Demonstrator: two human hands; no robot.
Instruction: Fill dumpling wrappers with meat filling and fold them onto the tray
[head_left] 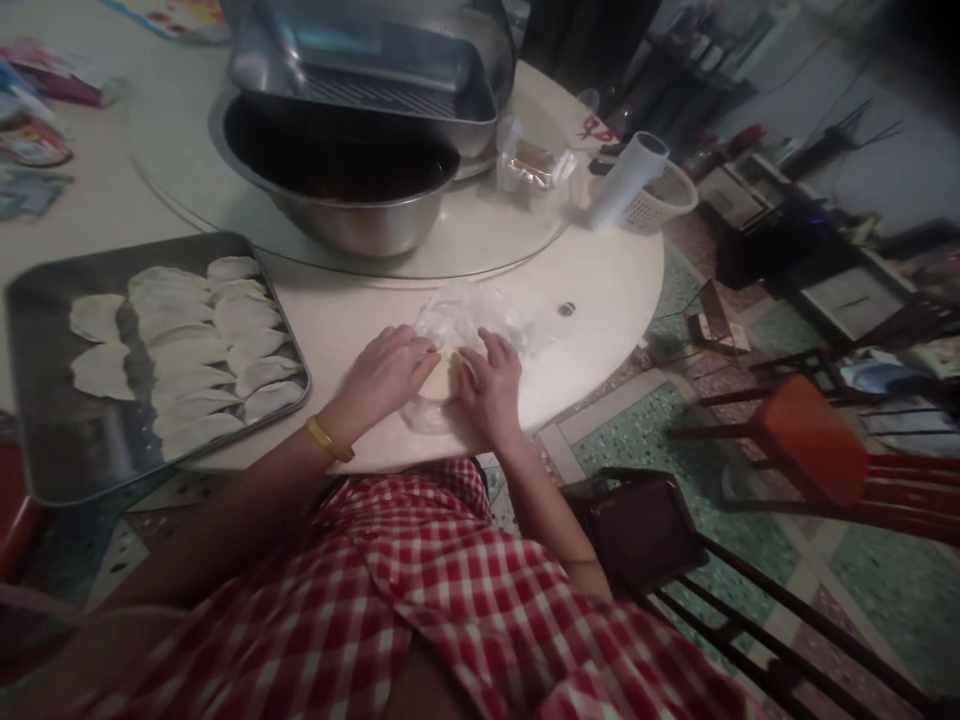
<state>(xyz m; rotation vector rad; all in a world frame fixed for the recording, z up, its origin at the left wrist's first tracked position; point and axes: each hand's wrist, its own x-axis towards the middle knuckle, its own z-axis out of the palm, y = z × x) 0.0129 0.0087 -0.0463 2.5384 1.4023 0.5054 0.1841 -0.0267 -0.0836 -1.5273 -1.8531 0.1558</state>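
Note:
Near the table's front edge, a round, pale dumpling wrapper [441, 380] lies between my two hands on a clear, crumpled plastic bag [469, 305]. My left hand [390, 365], with a yellow bangle at the wrist, has its fingertips closed on the wrapper's upper left edge. On the opposite side, my right hand [491, 388] pinches the right edge, thumb and forefinger curled in. To the left, a metal tray [56, 430] holds several folded dumplings [187, 350] in rows.
A steel bowl [360, 225] with dark contents stands on the glass turntable [480, 255], and a ridged grey pan [375, 75] leans above it. A plastic roll [630, 175] and a white basket [664, 200] sit at the right edge. Chairs [810, 440] stand on the floor at right.

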